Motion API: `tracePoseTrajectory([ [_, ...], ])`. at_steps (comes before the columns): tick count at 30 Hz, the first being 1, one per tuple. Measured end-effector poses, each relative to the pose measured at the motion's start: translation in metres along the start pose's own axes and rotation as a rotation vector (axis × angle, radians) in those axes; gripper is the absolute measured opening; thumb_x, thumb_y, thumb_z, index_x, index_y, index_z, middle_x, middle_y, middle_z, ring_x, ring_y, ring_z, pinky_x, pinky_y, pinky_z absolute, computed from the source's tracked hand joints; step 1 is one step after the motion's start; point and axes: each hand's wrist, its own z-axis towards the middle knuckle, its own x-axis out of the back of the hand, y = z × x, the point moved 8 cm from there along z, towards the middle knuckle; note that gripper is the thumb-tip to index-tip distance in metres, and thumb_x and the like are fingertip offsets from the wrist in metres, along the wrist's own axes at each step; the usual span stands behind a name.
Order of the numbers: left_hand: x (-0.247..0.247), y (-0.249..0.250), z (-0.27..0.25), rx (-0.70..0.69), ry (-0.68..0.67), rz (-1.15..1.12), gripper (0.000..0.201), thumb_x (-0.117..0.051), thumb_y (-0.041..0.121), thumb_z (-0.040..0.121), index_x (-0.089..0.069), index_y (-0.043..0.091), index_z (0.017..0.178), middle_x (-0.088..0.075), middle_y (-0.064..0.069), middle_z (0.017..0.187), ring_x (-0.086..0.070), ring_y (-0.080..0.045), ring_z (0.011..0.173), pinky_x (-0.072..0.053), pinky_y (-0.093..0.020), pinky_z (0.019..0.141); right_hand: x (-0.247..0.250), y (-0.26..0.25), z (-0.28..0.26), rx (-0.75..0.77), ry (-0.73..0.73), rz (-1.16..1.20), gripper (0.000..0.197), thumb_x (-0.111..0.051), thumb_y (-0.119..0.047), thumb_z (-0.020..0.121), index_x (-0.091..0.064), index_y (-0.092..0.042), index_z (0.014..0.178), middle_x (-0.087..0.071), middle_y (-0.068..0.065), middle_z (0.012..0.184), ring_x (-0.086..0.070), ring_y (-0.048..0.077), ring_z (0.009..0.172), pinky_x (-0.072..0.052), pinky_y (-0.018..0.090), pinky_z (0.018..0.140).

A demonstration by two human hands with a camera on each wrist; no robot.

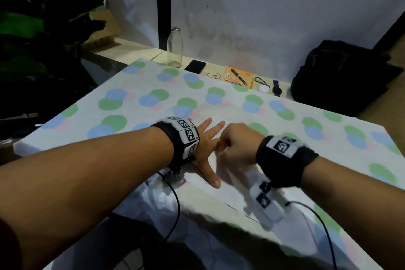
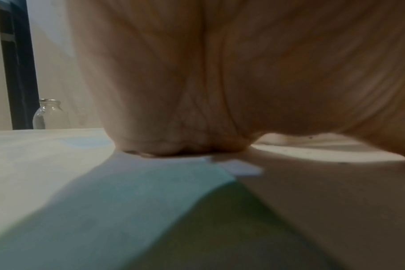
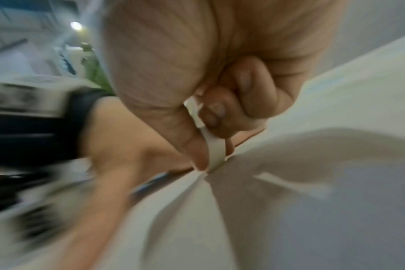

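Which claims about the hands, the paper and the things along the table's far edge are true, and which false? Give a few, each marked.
1. The left hand lies flat, fingers spread, on the white sheet. True.
2. The right hand is open and holds nothing. False: it pinches a white strip between thumb and finger.
3. The glass bottle stands upright near the wall. True.
4. The pen lies directly on the dotted cloth. False: it lies on an orange booklet.
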Motion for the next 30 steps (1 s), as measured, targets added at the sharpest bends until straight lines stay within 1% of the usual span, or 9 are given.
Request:
tracePoseTrajectory([
  [3,-0.001,-0.001,-0.001,-0.010,0.003,-0.015,0.145,-0.063,0.096,0.049,0.025,0.047,0.152,0.041,0.009,0.159,0.032,-0.030,0.150,0.006,-0.075,0.115,0.020,0.019,0.011,-0.081,0.138,0.022,0.019,-0.071,-0.023,0.076,-0.065,-0.007,0.068,-0.066,0.005,0.069,-0.064,0.021,0.064,-0.050,0.030,0.056],
  [7,0.002,0.000,-0.001,0.022,-0.017,0.014,0.133,-0.070,0.089,0.055,-0.001,0.046,0.160,0.042,0.009,0.159,0.034,-0.029,0.149,0.008,-0.074,0.115,-0.017,-0.020,-0.018,0.094,-0.028,0.047,0.018,-0.070,-0.021,0.079,-0.061,-0.018,0.064,-0.064,0.000,0.066,-0.059,0.013,0.059,-0.046,0.027,0.054],
  [10,0.001,0.000,-0.001,-0.006,-0.015,-0.026,0.140,-0.066,0.093,0.053,0.019,0.047,0.155,0.043,0.007,0.158,0.034,-0.030,0.148,0.006,-0.074,0.115,0.009,0.013,0.001,-0.056,0.099,0.059,0.013,-0.069,-0.022,0.076,-0.069,-0.010,0.072,-0.069,0.006,0.070,-0.068,0.023,0.069,-0.055,0.034,0.058],
  [12,0.000,0.000,-0.002,-0.007,-0.002,-0.027,0.144,-0.065,0.095,0.050,0.026,0.048,0.152,0.042,0.008,0.159,0.034,-0.030,0.149,0.007,-0.075,0.114,0.019,0.020,0.008,-0.095,0.155,0.064,0.012,-0.071,-0.020,0.076,-0.067,-0.011,0.070,-0.067,0.006,0.070,-0.067,0.022,0.068,-0.052,0.030,0.055],
  [16,-0.001,0.000,-0.001,0.000,0.002,0.023,0.130,-0.064,0.094,0.053,0.000,0.051,0.157,0.042,0.008,0.159,0.035,-0.031,0.148,0.008,-0.075,0.114,-0.011,-0.012,-0.012,0.032,0.018,0.080,0.026,-0.069,-0.020,0.082,-0.056,-0.020,0.059,-0.058,-0.006,0.060,-0.056,0.007,0.055,-0.039,0.022,0.048],
  [18,-0.001,-0.001,-0.001,-0.004,-0.001,-0.016,0.138,-0.062,0.097,0.049,0.013,0.052,0.155,0.043,0.008,0.158,0.035,-0.031,0.148,0.007,-0.076,0.114,-0.004,0.007,-0.002,-0.053,0.051,0.100,0.013,-0.072,-0.023,0.077,-0.067,-0.016,0.068,-0.067,0.000,0.068,-0.066,0.014,0.065,-0.049,0.025,0.052],
  [21,-0.001,-0.001,-0.002,-0.005,-0.009,-0.027,0.144,-0.064,0.096,0.050,0.029,0.049,0.149,0.042,0.008,0.159,0.034,-0.030,0.149,0.008,-0.076,0.114,0.016,0.031,0.013,-0.151,0.140,0.097,0.020,-0.077,-0.025,0.075,-0.071,-0.007,0.077,-0.070,0.009,0.077,-0.069,0.025,0.075,-0.047,0.026,0.054],
  [27,-0.001,-0.004,-0.001,-0.011,0.004,-0.034,0.148,-0.059,0.101,0.041,0.035,0.052,0.145,0.042,0.011,0.158,0.034,-0.030,0.148,0.008,-0.072,0.114,0.046,0.052,-0.016,-0.120,0.218,0.383,0.025,-0.083,-0.028,0.080,-0.071,-0.007,0.074,-0.058,-0.006,0.053,-0.050,0.011,0.048,-0.039,0.021,0.046],
  [30,-0.001,-0.004,0.000,-0.014,-0.013,-0.035,0.149,-0.057,0.103,0.040,0.033,0.052,0.146,0.044,0.012,0.156,0.035,-0.030,0.148,0.007,-0.072,0.114,0.049,0.079,-0.049,-0.107,0.265,0.493,0.024,-0.083,-0.026,0.082,-0.071,-0.005,0.079,-0.056,-0.006,0.051,-0.050,0.013,0.044,-0.036,0.018,0.041],
])
